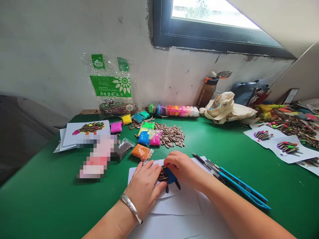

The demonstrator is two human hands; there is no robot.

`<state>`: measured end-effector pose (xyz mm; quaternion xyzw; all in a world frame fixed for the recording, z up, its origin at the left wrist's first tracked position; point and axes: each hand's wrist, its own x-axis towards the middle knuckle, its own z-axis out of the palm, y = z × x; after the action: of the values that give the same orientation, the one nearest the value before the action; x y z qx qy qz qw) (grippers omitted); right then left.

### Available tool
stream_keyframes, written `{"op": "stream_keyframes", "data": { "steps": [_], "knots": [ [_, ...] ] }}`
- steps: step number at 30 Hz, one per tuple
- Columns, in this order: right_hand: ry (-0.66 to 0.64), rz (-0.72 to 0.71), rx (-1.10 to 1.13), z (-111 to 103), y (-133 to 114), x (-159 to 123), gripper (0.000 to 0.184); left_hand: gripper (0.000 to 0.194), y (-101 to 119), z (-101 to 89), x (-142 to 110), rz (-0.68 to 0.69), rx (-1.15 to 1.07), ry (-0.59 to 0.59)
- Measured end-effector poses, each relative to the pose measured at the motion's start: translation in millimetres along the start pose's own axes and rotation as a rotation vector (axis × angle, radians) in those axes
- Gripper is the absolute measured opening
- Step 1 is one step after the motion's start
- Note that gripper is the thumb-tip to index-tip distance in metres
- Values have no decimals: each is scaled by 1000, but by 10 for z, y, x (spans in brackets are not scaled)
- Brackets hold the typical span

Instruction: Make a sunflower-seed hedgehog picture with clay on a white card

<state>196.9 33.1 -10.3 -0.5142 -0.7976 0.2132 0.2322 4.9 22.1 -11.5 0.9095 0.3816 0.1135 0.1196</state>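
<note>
A blue clay shape (171, 176) with striped sunflower seeds (163, 174) on its left part and two dark legs lies on white paper (178, 205) before me. My left hand (146, 182), a silver bracelet at its wrist, rests on the paper with fingers stretched along the shape's left side; it is open. Over the upper right of the shape, my right hand (180, 167) has its fingertips pinched together against the clay. What they hold, if anything, is hidden. Behind the paper are an orange clay packet (142, 152) and a seed pile (171, 135).
Right of the paper lie a pen (204, 162) and a blue cutter-like tool (244, 187). Several clay packets, including a blue one (144, 138), sit behind. Seed pictures (91, 128) lie left, others (289, 147) right. A seed bag (111, 88) and a bottle (208, 93) stand by the wall.
</note>
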Motion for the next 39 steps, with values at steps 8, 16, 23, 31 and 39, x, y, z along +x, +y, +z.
{"op": "stream_keyframes", "data": {
  "steps": [8,16,23,31,39],
  "knots": [
    [17,-7,-31,24,9,-30,25,38,-7,-2,-12,-9,7,-9],
    [71,38,-124,18,22,-55,18,39,1,5,-13,-11,12,8],
    [73,59,-114,12,26,-48,17,39,6,1,-16,-16,6,2],
    [109,139,-361,-138,180,183,23,37,-65,24,-58,29,-23,140],
    [40,63,-554,17,205,508,26,35,-48,-1,-78,42,9,160]
  ]
}}
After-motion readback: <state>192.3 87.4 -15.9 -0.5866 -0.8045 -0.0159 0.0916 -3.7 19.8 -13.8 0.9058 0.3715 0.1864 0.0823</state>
